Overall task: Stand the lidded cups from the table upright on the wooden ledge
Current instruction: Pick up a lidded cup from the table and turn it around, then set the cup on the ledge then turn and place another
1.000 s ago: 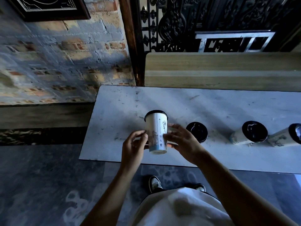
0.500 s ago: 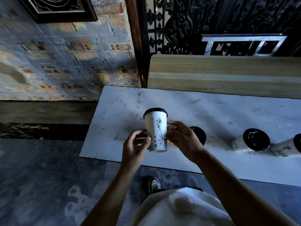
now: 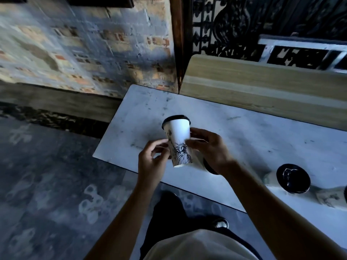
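Head view: my left hand (image 3: 152, 162) and my right hand (image 3: 210, 149) both grasp a white paper cup with a black lid and a statue drawing (image 3: 179, 141), one on each side. I hold it nearly upright above the grey stone table (image 3: 253, 139). More lidded cups lie on their sides to my right (image 3: 289, 178). Farther back is the long wooden ledge (image 3: 262, 79).
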The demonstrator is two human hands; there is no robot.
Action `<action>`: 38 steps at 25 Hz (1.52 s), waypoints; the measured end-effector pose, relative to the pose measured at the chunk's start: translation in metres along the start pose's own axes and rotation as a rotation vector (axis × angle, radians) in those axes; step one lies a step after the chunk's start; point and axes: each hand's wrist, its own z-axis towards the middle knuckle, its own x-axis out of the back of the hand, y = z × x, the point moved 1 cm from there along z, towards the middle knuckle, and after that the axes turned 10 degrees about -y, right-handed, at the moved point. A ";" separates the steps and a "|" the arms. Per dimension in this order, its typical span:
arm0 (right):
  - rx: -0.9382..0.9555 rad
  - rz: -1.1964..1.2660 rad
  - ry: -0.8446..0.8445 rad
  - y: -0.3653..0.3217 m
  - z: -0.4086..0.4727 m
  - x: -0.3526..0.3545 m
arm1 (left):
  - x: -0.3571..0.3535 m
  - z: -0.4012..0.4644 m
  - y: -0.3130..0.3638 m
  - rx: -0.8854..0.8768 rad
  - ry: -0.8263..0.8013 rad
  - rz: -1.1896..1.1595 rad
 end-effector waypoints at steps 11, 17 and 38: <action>-0.029 -0.487 0.130 -0.053 0.147 0.053 | -0.042 0.184 -0.015 0.090 -0.066 0.005; 0.053 -0.525 0.359 -0.065 0.307 0.124 | -0.094 0.377 -0.059 0.090 -0.196 -0.181; -0.117 -0.723 0.512 -0.052 0.259 0.146 | -0.082 0.353 -0.114 0.103 -0.270 -0.045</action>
